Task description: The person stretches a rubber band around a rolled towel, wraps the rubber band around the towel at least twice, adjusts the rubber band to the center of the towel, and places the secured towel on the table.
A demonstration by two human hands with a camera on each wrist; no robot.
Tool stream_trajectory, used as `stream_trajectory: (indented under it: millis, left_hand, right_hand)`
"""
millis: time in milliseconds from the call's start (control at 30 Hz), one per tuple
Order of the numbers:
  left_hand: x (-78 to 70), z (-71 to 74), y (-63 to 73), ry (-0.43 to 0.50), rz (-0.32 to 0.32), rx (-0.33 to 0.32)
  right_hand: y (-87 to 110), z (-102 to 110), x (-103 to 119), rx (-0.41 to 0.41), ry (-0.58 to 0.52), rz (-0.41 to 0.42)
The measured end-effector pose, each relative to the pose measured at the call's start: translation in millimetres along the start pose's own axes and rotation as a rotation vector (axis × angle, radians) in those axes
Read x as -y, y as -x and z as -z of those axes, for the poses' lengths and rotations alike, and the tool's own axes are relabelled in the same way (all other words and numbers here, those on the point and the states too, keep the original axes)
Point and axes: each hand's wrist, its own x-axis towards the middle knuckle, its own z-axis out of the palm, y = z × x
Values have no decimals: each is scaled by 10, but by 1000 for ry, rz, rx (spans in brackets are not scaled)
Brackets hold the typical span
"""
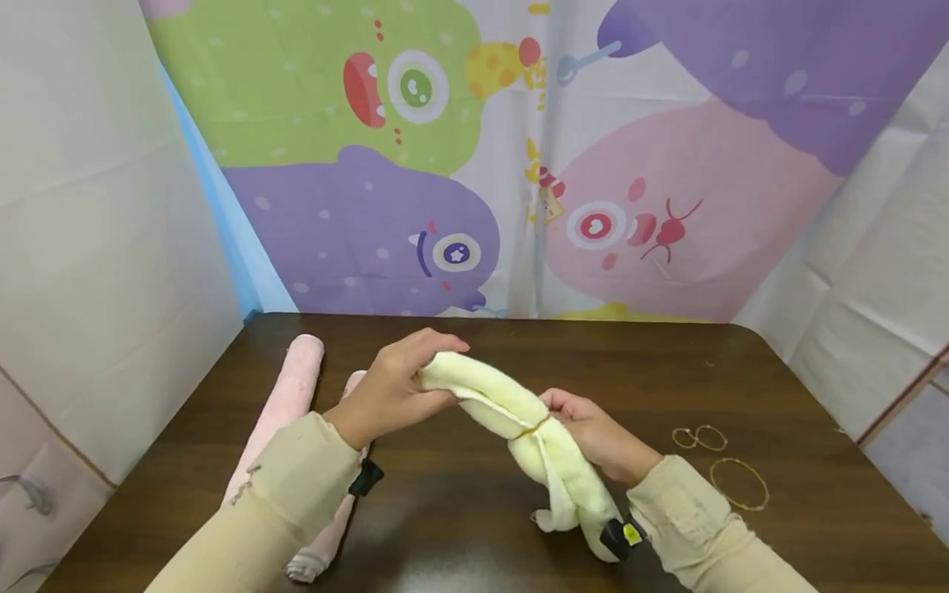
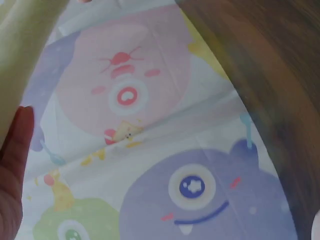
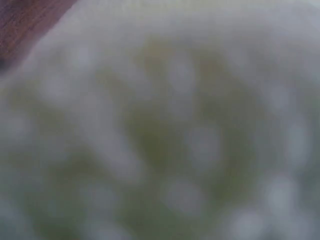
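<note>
A pale yellow rolled towel (image 1: 489, 387) is held above the table, bent downward to the right. Around its middle runs a thin rubber band (image 1: 535, 427). My left hand (image 1: 396, 387) grips the towel's upper left end, thumb on the near side. At the band, my right hand (image 1: 596, 432) holds the roll from its right side; some of its fingers are hidden behind the cloth. A loose flap hangs from the lower part. In the left wrist view the towel (image 2: 22, 55) and left hand (image 2: 15, 175) show at the left edge. Blurred cloth (image 3: 165, 130) fills most of the right wrist view.
Two pink rolled towels (image 1: 278, 412) lie at the left of the dark wooden table (image 1: 445, 527), one partly behind the left forearm. Several loose rubber bands (image 1: 764, 486) lie on the right. A cartoon-printed curtain (image 1: 519, 165) hangs behind the table's far edge.
</note>
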Motion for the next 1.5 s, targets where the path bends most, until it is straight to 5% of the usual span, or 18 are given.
stream_trajectory:
  millis: [133,267,367,533,767,867,1000,1167,1267,1333,1500]
  left_hand:
    - [-13,-26,-46,16,0,-115]
    - [-105,-16,-106,18,133,-173]
    - [-182,10,-162,16,258,-199]
    - [-257,36,-222,-23,401,-170]
    - [-239,47,-220,-121,433,-126]
    - [-193,85,-203,-168,465,-130]
    - [-147,148,-196,-187,587,-143]
    - [-145,180,-202,-143,695,-64]
    - [-165,203,-194,-65,664,46]
    - [-169,231,-179,4,609,122]
    - [-132,249,-120,221,452,249]
  right_hand:
    - [50,-97,27,-120,160,236]
    - [85,-191,28,-129,590,582]
    - [74,-249,32,-140,876,761]
    - [55,-301,40,-198,1101,829]
    - [24,-301,77,-256,1335,868]
    - [48,-271,81,-230,1307,905]
    - [113,-242,56,-213,1248,917]
    - [172,-281,23,-189,1185,672]
    - [169,-305,43,-136,1047,450]
    - [152,-290,65,-64,852,325]
    - [88,-197,53,156,435,144]
